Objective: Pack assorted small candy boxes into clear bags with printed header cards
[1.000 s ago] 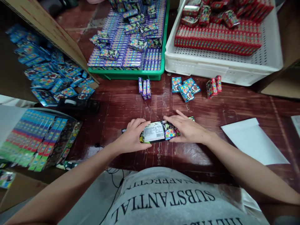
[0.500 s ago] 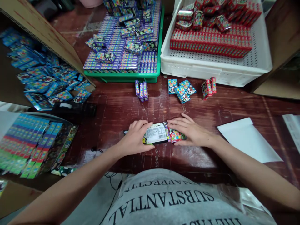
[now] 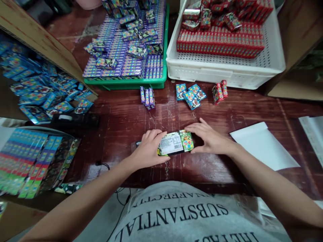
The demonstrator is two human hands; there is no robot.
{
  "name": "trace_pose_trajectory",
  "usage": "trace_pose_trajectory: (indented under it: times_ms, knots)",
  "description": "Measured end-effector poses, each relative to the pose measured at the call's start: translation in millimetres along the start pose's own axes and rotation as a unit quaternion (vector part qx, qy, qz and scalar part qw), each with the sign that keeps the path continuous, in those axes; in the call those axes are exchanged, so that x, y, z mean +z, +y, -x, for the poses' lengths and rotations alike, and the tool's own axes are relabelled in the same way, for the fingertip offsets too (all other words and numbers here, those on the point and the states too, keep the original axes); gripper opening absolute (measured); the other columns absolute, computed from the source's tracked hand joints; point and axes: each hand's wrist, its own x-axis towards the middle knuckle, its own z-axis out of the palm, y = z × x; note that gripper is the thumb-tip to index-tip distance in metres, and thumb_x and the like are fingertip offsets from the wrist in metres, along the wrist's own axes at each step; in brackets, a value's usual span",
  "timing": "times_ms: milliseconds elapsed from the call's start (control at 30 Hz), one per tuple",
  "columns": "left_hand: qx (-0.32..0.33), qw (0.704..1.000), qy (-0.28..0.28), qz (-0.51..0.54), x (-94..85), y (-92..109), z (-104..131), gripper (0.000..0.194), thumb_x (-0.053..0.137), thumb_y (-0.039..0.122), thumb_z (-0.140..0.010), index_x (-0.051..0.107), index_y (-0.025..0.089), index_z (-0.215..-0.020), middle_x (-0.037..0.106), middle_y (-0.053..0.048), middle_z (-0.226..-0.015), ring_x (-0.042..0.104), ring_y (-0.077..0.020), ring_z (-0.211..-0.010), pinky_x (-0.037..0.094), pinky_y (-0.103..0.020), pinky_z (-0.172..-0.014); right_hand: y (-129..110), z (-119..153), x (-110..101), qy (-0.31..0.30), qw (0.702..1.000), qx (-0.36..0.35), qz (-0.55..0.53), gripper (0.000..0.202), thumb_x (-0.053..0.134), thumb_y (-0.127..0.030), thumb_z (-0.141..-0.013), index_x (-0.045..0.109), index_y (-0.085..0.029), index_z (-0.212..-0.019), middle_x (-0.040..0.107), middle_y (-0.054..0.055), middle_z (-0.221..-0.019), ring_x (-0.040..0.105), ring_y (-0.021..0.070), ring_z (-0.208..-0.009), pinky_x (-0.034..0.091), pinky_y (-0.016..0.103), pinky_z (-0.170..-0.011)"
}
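A flat black sleeve with a white label (image 3: 171,144) lies across the middle, near the table's front edge. My left hand (image 3: 150,149) is wrapped round its left part. A small green box (image 3: 186,140) sticks out of the sleeve's right end. My right hand (image 3: 205,137) grips that box at its right side, thumb below and fingers above. Beyond the hands stand small purple boxes (image 3: 147,97), several blue boxes (image 3: 191,100) lying in a loose group, and small red boxes (image 3: 220,92).
Behind are a green tray (image 3: 165,67) of purple boxes and a white basket (image 3: 275,67) of red boxes. Blue boxes (image 3: 63,106) fill a carton at left, above packed multicoloured rows (image 3: 32,158). White paper (image 3: 264,146) lies at right.
The red and purple boxes that showed at the sleeve's right end are now out of sight, and only the green one sticks out. The whole view has shifted slightly.
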Motion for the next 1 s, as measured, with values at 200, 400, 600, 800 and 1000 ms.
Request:
trace_pose_trajectory:
  times_ms: [200,400,600,800,1000]
  knots:
    - [-0.034,0.999,0.025,0.005,8.1,13.6,-4.6,0.090,0.084,0.046,-0.068,0.043,0.022,-0.145,0.047,-0.012,-0.137,0.045,-0.0336,-0.123,0.038,-0.052,-0.108,-6.4,-12.5,9.7,0.014,1.000,-0.004,-0.008,0.082,0.077,-0.055,-0.079,0.043,-0.028,-0.149,0.056,0.012,-0.142,0.052,0.0318,-0.134,0.015,0.067,-0.123]
    - [-0.010,1.000,0.026,0.014,7.7,21.6,-8.4,0.085,0.081,0.043,-0.069,0.045,0.021,-0.143,0.050,-0.011,-0.134,0.046,-0.0329,-0.121,0.040,-0.051,-0.106,-11.3,-1.3,-6.4,-0.005,1.000,-0.004,-0.021,0.084,0.079,-0.043,-0.076,0.040,-0.027,-0.149,0.057,0.011,-0.138,0.053,0.0312,-0.132,0.013,0.066,-0.124]
    - [0.007,1.000,0.022,0.013,5.6,21.1,-9.4,0.086,0.081,0.040,-0.067,0.045,0.024,-0.143,0.050,-0.011,-0.134,0.048,-0.0338,-0.120,0.041,-0.052,-0.105,-10.6,4.3,-8.2,-0.016,0.999,-0.002,-0.028,0.088,0.079,-0.046,-0.079,0.035,-0.029,-0.152,0.055,0.011,-0.144,0.051,0.0311,-0.136,0.011,0.066,-0.125]
    - [-0.035,0.995,0.085,0.044,5.3,33.3,-17.5,0.084,0.084,0.038,-0.066,0.044,0.025,-0.139,0.051,-0.011,-0.134,0.051,-0.0347,-0.126,0.041,-0.055,-0.107,-14.8,10.1,-8.9,0.022,0.997,0.039,-0.070,0.092,0.071,-0.048,-0.089,0.017,-0.031,-0.162,0.028,0.012,-0.167,0.026,0.0330,-0.154,0.021,0.063,-0.125]
    - [-0.112,0.954,0.153,0.231,17.9,63.0,-26.5,0.108,0.089,0.051,-0.066,0.027,0.027,-0.151,0.049,-0.015,-0.143,0.058,-0.0353,-0.123,0.050,-0.057,-0.100,-40.0,8.5,8.5,0.204,0.916,0.155,-0.310,0.062,0.060,-0.043,-0.097,0.031,-0.031,-0.150,0.059,0.011,-0.139,0.064,0.0244,-0.120,0.057,0.046,-0.101]
